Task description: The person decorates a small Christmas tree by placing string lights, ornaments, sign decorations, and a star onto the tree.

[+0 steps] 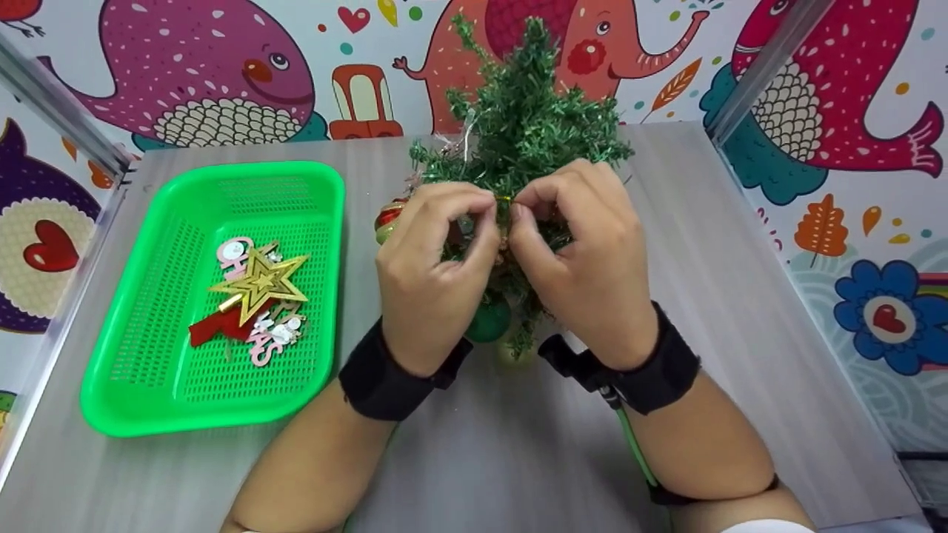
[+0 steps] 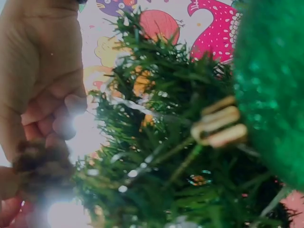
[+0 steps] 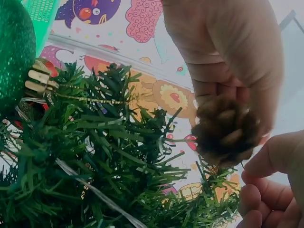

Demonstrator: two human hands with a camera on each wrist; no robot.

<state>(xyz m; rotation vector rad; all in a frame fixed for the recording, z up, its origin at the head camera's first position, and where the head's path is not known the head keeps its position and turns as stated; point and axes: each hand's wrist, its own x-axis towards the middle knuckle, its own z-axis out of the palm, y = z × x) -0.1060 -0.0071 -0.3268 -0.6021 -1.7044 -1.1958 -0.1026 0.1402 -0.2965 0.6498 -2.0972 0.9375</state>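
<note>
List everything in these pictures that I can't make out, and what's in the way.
- Head view: part of the tree, hidden behind the left hand and right hand.
- Head view: whether the gold thread between the fingertips is knotted; too small.
- Head view: some pink lettering, covered by the gold star.
- Left wrist view: the rest of the green ball, cut off by the right edge.
- Left wrist view: the pine cone's scales, blurred.
</note>
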